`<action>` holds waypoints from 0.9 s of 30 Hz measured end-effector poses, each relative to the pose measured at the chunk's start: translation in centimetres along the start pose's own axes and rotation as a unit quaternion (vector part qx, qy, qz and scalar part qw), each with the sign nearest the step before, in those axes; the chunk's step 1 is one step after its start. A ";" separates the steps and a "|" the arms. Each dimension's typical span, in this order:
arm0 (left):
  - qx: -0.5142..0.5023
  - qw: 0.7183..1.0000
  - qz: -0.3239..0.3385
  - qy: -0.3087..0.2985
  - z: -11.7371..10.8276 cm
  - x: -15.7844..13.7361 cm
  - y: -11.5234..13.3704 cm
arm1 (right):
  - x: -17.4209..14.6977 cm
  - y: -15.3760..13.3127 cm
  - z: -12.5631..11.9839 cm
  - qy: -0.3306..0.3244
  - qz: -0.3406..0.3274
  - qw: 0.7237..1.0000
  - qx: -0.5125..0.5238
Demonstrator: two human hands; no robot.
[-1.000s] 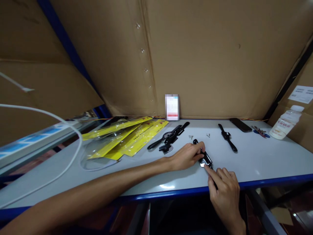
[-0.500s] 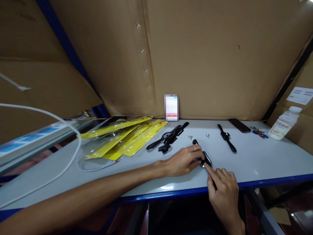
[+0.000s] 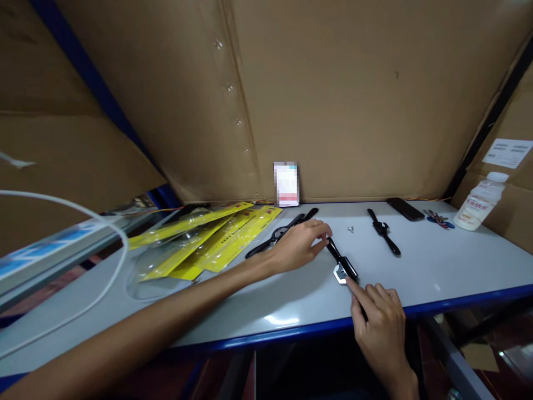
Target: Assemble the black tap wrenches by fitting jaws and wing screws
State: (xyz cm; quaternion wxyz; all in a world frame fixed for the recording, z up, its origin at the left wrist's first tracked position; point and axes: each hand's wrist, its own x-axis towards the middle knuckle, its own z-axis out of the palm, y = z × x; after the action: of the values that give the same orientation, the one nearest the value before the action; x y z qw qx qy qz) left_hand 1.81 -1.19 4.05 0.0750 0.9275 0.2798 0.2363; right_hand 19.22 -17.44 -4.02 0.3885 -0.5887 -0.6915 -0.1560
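A black spokeshave (image 3: 348, 268) lies on the grey table in front of me, its silver blade (image 3: 340, 274) seated at the middle. My right hand (image 3: 378, 319) holds the spokeshave's near handle, with the index finger pressed down on the blade. Beyond the far handle's tip, my left hand (image 3: 306, 241) reaches low over the table. Its fingers are curved, thumb and fingertips slightly apart, and nothing shows between them. A small silver wing-shaped screw (image 3: 350, 229) rests right of it. More black spokeshaves (image 3: 266, 244) lie partly hidden behind the left hand.
Yellow blister packs (image 3: 225, 244) spread across the left side. Another spokeshave (image 3: 383, 232), a dark phone (image 3: 405, 209), keys (image 3: 438, 219) and a white-capped bottle (image 3: 481, 201) stand or lie to the right. A lit screen (image 3: 286, 184) leans on the cardboard wall (image 3: 333, 111). A white cable (image 3: 125, 250) loops at left.
My left hand has left the spokeshave's middle and moved left and away, uncovering the blade. One of the two small silver screws is now hidden from view. My right hand stays put.
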 end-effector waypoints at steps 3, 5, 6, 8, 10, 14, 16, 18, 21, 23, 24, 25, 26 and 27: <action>0.034 0.999 -0.021 -0.026 -0.3 1.8 -1.4 | 0.0 0.0 0.1 0.002 0.003 1.000 0.007; 0.059 0.996 -0.023 -0.059 0.2 3.4 -1.9 | -0.1 0.0 0.1 0.003 0.005 1.000 0.010; 0.077 0.994 -0.015 -0.075 0.6 4.2 -2.0 | -0.1 0.0 0.1 0.002 0.006 1.000 0.012; 0.104 0.988 0.013 -0.109 1.7 6.1 -2.1 | -0.1 0.0 0.1 0.001 0.009 1.000 0.014; 0.131 0.981 0.032 -0.140 2.8 7.8 -2.1 | -0.1 0.0 0.1 0.000 0.011 1.000 0.013; 0.165 0.968 0.073 -0.172 4.7 10.2 -2.1 | -0.1 -0.1 0.1 -0.004 0.013 1.000 0.018; 0.168 0.967 0.079 -0.174 5.3 10.7 -2.1 | -0.1 -0.1 0.2 -0.002 0.013 1.000 0.016; 0.170 0.966 0.083 -0.174 5.6 10.9 -2.1 | -0.2 -0.1 0.2 0.001 0.014 1.000 0.013; 0.164 0.968 0.083 -0.169 5.2 10.8 -1.9 | -0.2 -0.1 0.2 0.003 0.017 1.000 0.019; 0.154 0.973 0.076 -0.156 4.1 10.1 -1.6 | -0.1 -0.2 0.1 0.005 0.018 1.000 0.024; 0.149 0.975 0.073 -0.150 3.3 9.5 -1.4 | -0.1 -0.2 0.1 0.006 0.017 1.000 0.026; 0.138 0.978 0.069 -0.138 2.5 8.8 -1.0 | -0.1 -0.2 0.1 0.007 0.016 0.999 0.027; 0.097 0.987 0.059 -0.117 1.6 7.8 -0.6 | 0.0 -0.2 0.1 0.007 0.015 0.999 0.028; 0.059 0.992 0.047 -0.097 0.8 6.6 -0.2 | 0.0 -0.2 0.1 0.008 0.014 0.999 0.027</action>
State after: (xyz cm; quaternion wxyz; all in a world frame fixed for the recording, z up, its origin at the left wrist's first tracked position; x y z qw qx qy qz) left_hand 6.96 2.62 5.91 0.0354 0.9609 0.2412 0.1316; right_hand 19.01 -17.47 -4.01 0.4125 -0.5860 -0.6840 -0.1364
